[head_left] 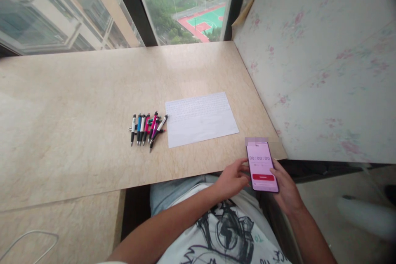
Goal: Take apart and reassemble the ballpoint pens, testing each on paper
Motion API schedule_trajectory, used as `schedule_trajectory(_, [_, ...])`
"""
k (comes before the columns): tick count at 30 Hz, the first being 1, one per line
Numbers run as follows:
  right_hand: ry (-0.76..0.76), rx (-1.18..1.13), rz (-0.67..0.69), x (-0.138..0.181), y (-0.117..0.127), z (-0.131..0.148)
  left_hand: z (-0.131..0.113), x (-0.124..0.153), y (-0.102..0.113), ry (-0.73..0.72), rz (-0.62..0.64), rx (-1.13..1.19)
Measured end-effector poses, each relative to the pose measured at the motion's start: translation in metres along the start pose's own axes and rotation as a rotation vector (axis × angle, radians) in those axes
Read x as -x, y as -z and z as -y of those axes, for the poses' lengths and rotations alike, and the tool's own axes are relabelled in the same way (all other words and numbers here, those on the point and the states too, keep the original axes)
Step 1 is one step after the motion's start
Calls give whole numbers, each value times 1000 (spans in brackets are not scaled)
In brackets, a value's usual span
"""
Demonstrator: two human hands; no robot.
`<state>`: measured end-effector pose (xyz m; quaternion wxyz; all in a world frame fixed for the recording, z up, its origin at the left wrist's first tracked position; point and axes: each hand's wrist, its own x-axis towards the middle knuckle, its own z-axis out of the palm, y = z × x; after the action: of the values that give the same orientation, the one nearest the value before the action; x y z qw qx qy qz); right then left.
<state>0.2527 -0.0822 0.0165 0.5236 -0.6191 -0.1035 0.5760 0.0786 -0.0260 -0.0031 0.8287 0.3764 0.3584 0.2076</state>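
A smartphone (pixel 261 166) is held upright over the table's front right edge. Its lit pink screen shows a timer at 00:00:00 and a red button. My right hand (pixel 286 187) grips it from the right, thumb over the screen's edge and the other fingers behind it. At the phone's left edge is my left hand (pixel 233 178), fingers bent against the side; their tips are partly hidden. Beyond the hands lies a sheet of paper (pixel 201 121) with rows of handwriting on its upper part. Left of the paper, several pens (pixel 142 128) in different colours lie close together, some crossing others.
The pale table (pixel 93 90) runs up to the windows at the back. A floral-papered wall (pixel 324 70) bounds its right side. A white cable (pixel 46 233) lies on the lower surface at bottom left. My lap is under the front edge.
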Motion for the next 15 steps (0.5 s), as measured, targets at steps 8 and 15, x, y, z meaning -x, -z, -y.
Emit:
schedule_trajectory(8, [18,110,-166,1,48,0,6,-24,-33,198,108,123])
schedule_trajectory(15, [23,150,-184,-5,59,-6,11,-25,-35,227,117,140])
